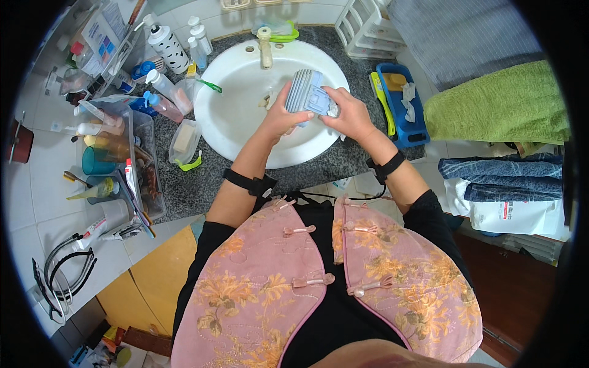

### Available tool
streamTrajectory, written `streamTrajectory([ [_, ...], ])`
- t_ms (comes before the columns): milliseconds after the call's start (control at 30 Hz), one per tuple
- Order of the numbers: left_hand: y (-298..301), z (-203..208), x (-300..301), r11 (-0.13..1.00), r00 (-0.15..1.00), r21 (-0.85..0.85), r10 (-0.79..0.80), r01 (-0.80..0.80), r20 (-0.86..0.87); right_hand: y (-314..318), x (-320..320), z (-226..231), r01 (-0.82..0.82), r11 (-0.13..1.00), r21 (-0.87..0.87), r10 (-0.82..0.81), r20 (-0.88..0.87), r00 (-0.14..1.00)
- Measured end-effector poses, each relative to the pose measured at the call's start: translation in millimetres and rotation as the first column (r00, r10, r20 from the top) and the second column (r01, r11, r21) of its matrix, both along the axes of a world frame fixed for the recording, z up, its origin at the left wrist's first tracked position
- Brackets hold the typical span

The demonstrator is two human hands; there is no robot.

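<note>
Over the white oval sink (215, 132), both my hands hold a light blue plastic box (307, 92) with a ridged side, possibly a soap dish. My left hand (281, 116) is closed on its left side, the thumb along the near edge. Closed on the right side is my right hand (348, 115), with a small whitish scrap (333, 109) by its fingers that I cannot make out. The box is tilted, and its underside is hidden. Behind it stands the cream faucet (265, 52). Small pale bits (265, 101) lie in the basin.
Left of the sink are pump bottles (167, 49), a clear soap box (184, 144) and a bin of toiletries (144, 165). A green toothbrush (211, 86) overhangs the rim. To the right sit a green-handled brush (381, 104), a blue tray (414, 132) and a hanging green towel (497, 110).
</note>
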State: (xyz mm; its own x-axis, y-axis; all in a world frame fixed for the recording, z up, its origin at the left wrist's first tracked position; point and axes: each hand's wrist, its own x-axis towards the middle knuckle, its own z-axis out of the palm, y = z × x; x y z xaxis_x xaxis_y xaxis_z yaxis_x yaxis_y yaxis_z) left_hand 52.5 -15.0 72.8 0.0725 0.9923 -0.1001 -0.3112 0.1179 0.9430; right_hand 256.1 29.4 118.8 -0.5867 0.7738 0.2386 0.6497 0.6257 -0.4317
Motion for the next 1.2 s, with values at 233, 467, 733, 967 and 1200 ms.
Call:
streamTrajectory([
  [233,9.7,-21.6,-6.9,0.994,0.845,-0.105,0.023,0.039,0.534,22.3,4.1,-16.1,-0.054,0.992,-0.116,0.044,-0.089,0.995],
  [467,18.6,-47.3,-7.6,0.996,0.803,-0.075,0.080,-0.044,0.590,33.7,8.8,-17.3,0.076,0.961,-0.266,-0.142,-0.238,0.961],
  [733,22.2,-48.1,10.6,0.992,0.774,-0.047,0.124,-0.121,0.621,-1.8,-38.3,-9.0,-0.154,0.973,-0.173,0.062,-0.447,0.892],
  [967,12.9,-32.7,27.3,0.984,0.769,-0.082,0.173,-0.155,0.615,10.2,-45.1,-23.7,-0.160,0.935,0.316,0.187,-0.055,0.981],
  [1200,16.8,-17.5,30.7,0.975,0.790,-0.055,0.206,-0.214,0.577,25.4,-65.8,-27.6,-0.026,0.950,0.310,0.076,-0.153,0.985],
])
